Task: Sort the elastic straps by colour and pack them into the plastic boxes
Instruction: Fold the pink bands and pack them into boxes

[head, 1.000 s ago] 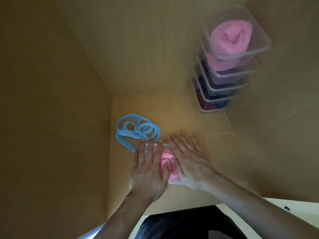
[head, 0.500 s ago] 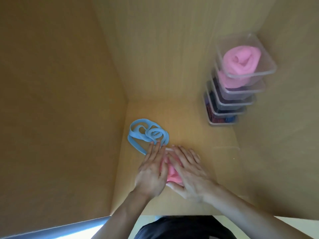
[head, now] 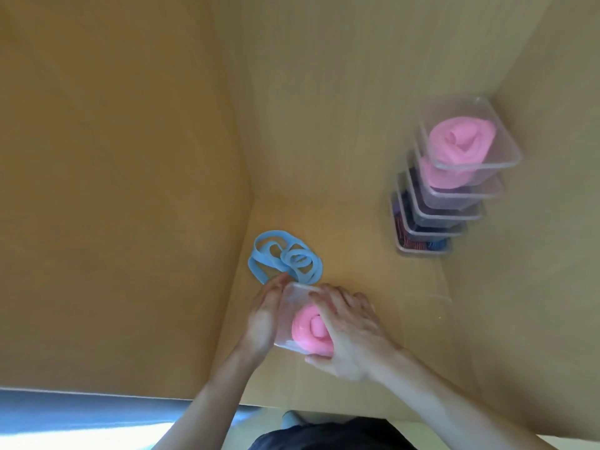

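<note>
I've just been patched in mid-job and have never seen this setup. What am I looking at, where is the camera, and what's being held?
There is no machine here. A person works bare-handed, and the single picture comes from a wide-angle camera on their head, looking down at a wooden surface with wooden walls. The left hand presses flat against the side of a clear plastic box, and the right hand grips it from the other side. A rolled pink strap sits inside. Just beyond lies a loose blue strap. At far right stands a stack of filled boxes, pink on top.
</note>
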`<action>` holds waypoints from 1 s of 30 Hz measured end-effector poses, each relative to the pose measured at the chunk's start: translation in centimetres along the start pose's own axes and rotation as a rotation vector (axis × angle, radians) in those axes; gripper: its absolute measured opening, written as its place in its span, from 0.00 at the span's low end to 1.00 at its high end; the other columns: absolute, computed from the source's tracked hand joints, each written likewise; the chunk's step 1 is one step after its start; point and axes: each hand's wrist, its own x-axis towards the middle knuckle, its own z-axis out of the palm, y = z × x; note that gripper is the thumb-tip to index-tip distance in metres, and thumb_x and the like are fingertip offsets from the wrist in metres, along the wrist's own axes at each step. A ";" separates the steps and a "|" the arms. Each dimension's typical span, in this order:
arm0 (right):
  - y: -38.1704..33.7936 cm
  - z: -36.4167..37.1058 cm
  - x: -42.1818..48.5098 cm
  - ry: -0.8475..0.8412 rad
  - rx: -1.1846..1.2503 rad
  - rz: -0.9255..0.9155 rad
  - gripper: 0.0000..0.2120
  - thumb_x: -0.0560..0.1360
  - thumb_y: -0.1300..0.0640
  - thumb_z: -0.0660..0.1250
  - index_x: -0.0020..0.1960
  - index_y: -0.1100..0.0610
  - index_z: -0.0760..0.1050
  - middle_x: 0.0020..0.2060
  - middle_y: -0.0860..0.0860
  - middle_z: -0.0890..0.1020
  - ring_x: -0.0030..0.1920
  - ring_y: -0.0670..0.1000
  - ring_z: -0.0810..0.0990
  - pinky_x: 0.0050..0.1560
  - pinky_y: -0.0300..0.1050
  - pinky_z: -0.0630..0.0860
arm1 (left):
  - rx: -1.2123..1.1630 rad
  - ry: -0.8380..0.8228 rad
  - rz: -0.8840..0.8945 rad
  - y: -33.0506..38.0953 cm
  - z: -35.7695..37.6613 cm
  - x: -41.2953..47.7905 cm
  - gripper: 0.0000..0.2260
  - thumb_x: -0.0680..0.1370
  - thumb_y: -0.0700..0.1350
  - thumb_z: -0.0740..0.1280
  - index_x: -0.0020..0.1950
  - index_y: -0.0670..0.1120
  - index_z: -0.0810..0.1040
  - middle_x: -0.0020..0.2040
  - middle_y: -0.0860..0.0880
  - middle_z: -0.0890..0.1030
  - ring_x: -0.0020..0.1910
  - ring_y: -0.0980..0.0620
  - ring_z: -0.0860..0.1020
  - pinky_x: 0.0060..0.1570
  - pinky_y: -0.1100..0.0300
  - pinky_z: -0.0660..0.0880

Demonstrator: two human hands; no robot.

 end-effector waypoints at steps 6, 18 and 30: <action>0.4 -1.5 -1.0 0.078 0.365 0.216 0.47 0.60 0.28 0.67 0.73 0.44 0.59 0.67 0.40 0.67 0.67 0.47 0.68 0.67 0.47 0.68 | -0.084 0.053 0.018 -1.1 -0.9 -0.6 0.16 0.78 0.56 0.60 0.62 0.57 0.81 0.62 0.58 0.82 0.65 0.57 0.77 0.70 0.48 0.70; 0.0 -4.5 -2.5 0.089 1.339 0.478 0.35 0.58 0.30 0.74 0.58 0.47 0.77 0.50 0.43 0.85 0.51 0.43 0.84 0.47 0.36 0.75 | -0.131 -0.337 0.021 -0.6 1.1 -2.5 0.26 0.76 0.55 0.74 0.72 0.54 0.72 0.67 0.45 0.79 0.68 0.43 0.76 0.66 0.43 0.75; 1.0 -5.8 -2.6 0.200 1.403 0.569 0.31 0.59 0.35 0.75 0.56 0.52 0.79 0.42 0.42 0.86 0.42 0.37 0.83 0.39 0.28 0.74 | -0.162 -0.392 -0.002 0.4 0.1 -1.9 0.33 0.72 0.54 0.78 0.75 0.55 0.70 0.70 0.46 0.77 0.69 0.45 0.75 0.67 0.46 0.74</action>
